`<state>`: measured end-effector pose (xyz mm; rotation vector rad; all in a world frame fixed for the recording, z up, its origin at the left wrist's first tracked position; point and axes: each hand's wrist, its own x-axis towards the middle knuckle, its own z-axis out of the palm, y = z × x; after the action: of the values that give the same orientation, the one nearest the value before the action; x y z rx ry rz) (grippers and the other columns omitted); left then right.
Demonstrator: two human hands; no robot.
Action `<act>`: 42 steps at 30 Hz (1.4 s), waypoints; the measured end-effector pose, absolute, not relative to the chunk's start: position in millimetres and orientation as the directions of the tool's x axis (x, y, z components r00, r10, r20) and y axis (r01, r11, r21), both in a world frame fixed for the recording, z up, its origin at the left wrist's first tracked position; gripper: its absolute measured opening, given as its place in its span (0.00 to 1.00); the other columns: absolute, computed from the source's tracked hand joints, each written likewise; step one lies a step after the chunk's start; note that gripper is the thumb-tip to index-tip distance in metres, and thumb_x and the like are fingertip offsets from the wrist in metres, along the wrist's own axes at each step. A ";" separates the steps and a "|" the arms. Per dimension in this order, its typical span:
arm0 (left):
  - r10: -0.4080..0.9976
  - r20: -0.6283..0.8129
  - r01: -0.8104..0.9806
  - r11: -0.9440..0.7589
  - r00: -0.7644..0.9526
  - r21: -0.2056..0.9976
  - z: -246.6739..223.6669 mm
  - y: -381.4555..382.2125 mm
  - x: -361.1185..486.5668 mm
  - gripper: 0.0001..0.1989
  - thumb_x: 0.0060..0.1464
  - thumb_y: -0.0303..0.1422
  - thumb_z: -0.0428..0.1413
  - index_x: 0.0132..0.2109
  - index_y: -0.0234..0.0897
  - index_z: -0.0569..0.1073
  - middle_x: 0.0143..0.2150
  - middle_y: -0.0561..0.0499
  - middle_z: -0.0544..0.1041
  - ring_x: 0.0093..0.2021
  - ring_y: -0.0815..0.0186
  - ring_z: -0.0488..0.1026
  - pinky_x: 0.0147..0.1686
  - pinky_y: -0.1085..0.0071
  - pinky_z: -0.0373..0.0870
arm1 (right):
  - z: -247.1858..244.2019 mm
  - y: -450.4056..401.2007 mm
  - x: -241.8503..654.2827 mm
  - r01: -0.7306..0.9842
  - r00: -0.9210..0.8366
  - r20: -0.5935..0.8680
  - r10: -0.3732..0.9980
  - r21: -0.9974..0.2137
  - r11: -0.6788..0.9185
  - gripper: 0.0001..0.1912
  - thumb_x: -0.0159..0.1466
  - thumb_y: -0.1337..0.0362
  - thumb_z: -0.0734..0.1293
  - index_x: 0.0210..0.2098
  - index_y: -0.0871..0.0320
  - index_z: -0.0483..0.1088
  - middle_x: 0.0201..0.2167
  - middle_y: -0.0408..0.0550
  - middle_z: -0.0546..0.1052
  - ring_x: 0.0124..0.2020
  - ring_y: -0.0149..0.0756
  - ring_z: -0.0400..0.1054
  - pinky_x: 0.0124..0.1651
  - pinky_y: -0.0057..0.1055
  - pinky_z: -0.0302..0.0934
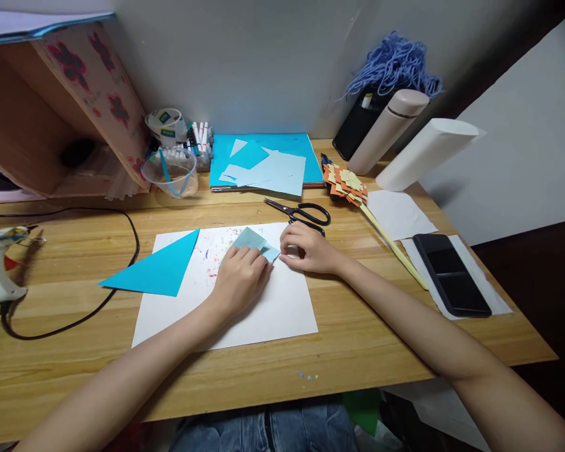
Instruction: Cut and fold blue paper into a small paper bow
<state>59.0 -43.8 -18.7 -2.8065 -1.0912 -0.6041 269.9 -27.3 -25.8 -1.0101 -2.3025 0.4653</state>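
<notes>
A small pale-blue folded paper (pixel 247 238) lies on a white sheet (pixel 273 307) spotted with coloured marks. My left hand (pixel 242 276) rests over the folded paper, its curled fingers pressing it down and hiding part of it. At the paper's right corner, the thumb and fingertips of my right hand (pixel 306 249) are closed in a pinch. A bright blue paper triangle (pixel 162 267) lies to the left, partly on the sheet. Just beyond my right hand are black-handled scissors (pixel 299 210), slightly open.
Left: a glue gun (pixel 0 267) with a looping black cord (pixel 134 232). Behind: a clear plastic cup (pixel 181 182), markers (pixel 200 135), and a blue folder (pixel 282 141) bearing paper scraps (pixel 273 172). Right: a paper flower (pixel 346 183), a bottle (pixel 381 135) and a phone (pixel 452 273).
</notes>
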 end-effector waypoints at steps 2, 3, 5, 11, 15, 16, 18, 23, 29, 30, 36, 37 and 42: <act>0.691 0.359 0.692 -0.706 0.628 0.149 -18.7 -43.1 59.6 0.13 0.59 0.34 0.47 0.29 0.36 0.70 0.28 0.50 0.73 0.30 0.65 0.66 0.33 0.66 0.55 | -24.7 -26.7 269.7 0.555 -0.535 0.344 0.771 -0.545 0.628 0.02 0.57 0.68 0.64 0.29 0.57 0.66 0.32 0.48 0.71 0.36 0.37 0.62 0.39 0.34 0.58; 0.713 0.342 0.703 -0.688 0.612 0.178 -18.7 -42.9 59.7 0.12 0.59 0.34 0.47 0.29 0.36 0.70 0.29 0.50 0.73 0.31 0.65 0.66 0.33 0.66 0.55 | -24.4 -26.4 269.7 0.554 -0.536 0.337 0.774 -0.552 0.623 0.01 0.57 0.68 0.65 0.30 0.57 0.66 0.32 0.48 0.71 0.36 0.37 0.62 0.40 0.34 0.58; 0.749 0.315 0.720 -0.656 0.584 0.225 -18.9 -42.7 60.0 0.12 0.58 0.34 0.47 0.30 0.37 0.70 0.30 0.50 0.73 0.32 0.64 0.66 0.34 0.66 0.55 | -24.1 -25.9 269.4 0.552 -0.540 0.326 0.776 -0.558 0.619 0.02 0.57 0.68 0.65 0.31 0.57 0.66 0.33 0.47 0.71 0.37 0.37 0.62 0.41 0.35 0.58; 0.825 0.262 0.754 -0.564 0.500 0.337 -18.7 -42.3 63.0 0.11 0.57 0.35 0.49 0.30 0.37 0.69 0.30 0.50 0.72 0.34 0.64 0.65 0.34 0.65 0.55 | -23.5 -25.6 267.5 0.564 -0.530 0.310 0.789 -0.566 0.601 0.01 0.57 0.68 0.65 0.29 0.57 0.67 0.34 0.48 0.71 0.37 0.37 0.62 0.41 0.34 0.58; 0.848 0.237 0.761 -0.530 0.474 0.374 -18.6 -40.5 65.3 0.10 0.56 0.34 0.49 0.28 0.37 0.67 0.28 0.51 0.71 0.33 0.64 0.64 0.34 0.65 0.55 | -23.2 -25.5 267.6 0.555 -0.532 0.308 0.789 -0.576 0.600 0.01 0.57 0.68 0.65 0.29 0.56 0.67 0.34 0.47 0.70 0.38 0.37 0.62 0.41 0.34 0.57; 0.850 0.234 0.760 -0.527 0.473 0.380 -18.7 -40.1 65.7 0.10 0.55 0.34 0.49 0.28 0.37 0.67 0.28 0.51 0.71 0.32 0.64 0.64 0.34 0.65 0.55 | -23.2 -25.5 267.6 0.553 -0.533 0.306 0.789 -0.579 0.599 0.02 0.57 0.68 0.65 0.30 0.56 0.67 0.34 0.47 0.70 0.38 0.37 0.62 0.41 0.34 0.57; 0.854 0.229 0.760 -0.520 0.466 0.391 -19.0 -39.3 66.5 0.09 0.55 0.33 0.49 0.27 0.37 0.67 0.27 0.51 0.71 0.32 0.65 0.64 0.34 0.65 0.55 | -23.1 -25.6 267.4 0.556 -0.528 0.300 0.795 -0.585 0.590 0.02 0.56 0.68 0.65 0.29 0.56 0.67 0.34 0.47 0.70 0.38 0.37 0.62 0.41 0.35 0.57; 0.870 0.220 0.778 -0.492 0.440 0.391 -19.6 -38.2 68.9 0.08 0.52 0.32 0.50 0.26 0.37 0.66 0.26 0.51 0.70 0.32 0.65 0.65 0.34 0.65 0.56 | -22.2 -26.3 264.4 0.602 -0.490 0.265 0.831 -0.587 0.542 0.01 0.57 0.68 0.65 0.28 0.56 0.67 0.35 0.47 0.70 0.39 0.38 0.61 0.42 0.35 0.57; 0.866 0.256 0.795 -0.497 0.429 0.347 -20.1 -38.2 71.2 0.07 0.51 0.32 0.49 0.26 0.37 0.66 0.27 0.50 0.71 0.33 0.63 0.64 0.34 0.64 0.54 | -21.0 -27.1 259.6 0.635 -0.461 0.246 0.852 -0.580 0.511 0.02 0.56 0.68 0.65 0.27 0.57 0.66 0.36 0.48 0.69 0.40 0.39 0.61 0.44 0.36 0.58; 0.864 0.264 0.797 -0.500 0.430 0.339 -20.5 -38.1 71.2 0.07 0.51 0.32 0.49 0.26 0.37 0.66 0.27 0.50 0.71 0.33 0.62 0.64 0.34 0.64 0.54 | -20.9 -27.2 259.1 0.639 -0.461 0.240 0.854 -0.578 0.508 0.02 0.56 0.68 0.65 0.27 0.57 0.66 0.36 0.48 0.69 0.40 0.39 0.61 0.44 0.36 0.58; 0.856 0.276 0.796 -0.512 0.438 0.323 -22.9 -37.1 70.5 0.07 0.51 0.31 0.49 0.26 0.38 0.66 0.27 0.49 0.70 0.33 0.62 0.64 0.34 0.63 0.54 | -20.2 -27.8 257.6 0.665 -0.459 0.208 0.864 -0.565 0.489 0.03 0.56 0.68 0.65 0.27 0.56 0.65 0.36 0.49 0.69 0.41 0.40 0.60 0.45 0.38 0.58; 0.854 0.275 0.795 -0.515 0.442 0.321 -22.9 -37.0 70.4 0.07 0.51 0.31 0.49 0.26 0.38 0.66 0.27 0.49 0.70 0.33 0.62 0.64 0.34 0.63 0.54 | -20.1 -28.0 257.3 0.669 -0.457 0.205 0.866 -0.563 0.486 0.03 0.56 0.68 0.65 0.27 0.56 0.65 0.36 0.49 0.69 0.41 0.40 0.60 0.45 0.39 0.58; 0.852 0.270 0.806 -0.517 0.449 0.290 -22.3 -36.8 70.4 0.08 0.52 0.32 0.50 0.26 0.38 0.64 0.27 0.49 0.70 0.33 0.62 0.64 0.34 0.63 0.54 | -20.3 -29.6 254.3 0.702 -0.419 0.194 0.887 -0.551 0.452 0.04 0.55 0.69 0.65 0.26 0.57 0.63 0.36 0.49 0.68 0.42 0.40 0.59 0.46 0.38 0.58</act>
<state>70.4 -36.8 -22.3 -2.7731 -1.5940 -0.6315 254.3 -29.6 -20.3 -1.3311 -2.2471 0.5407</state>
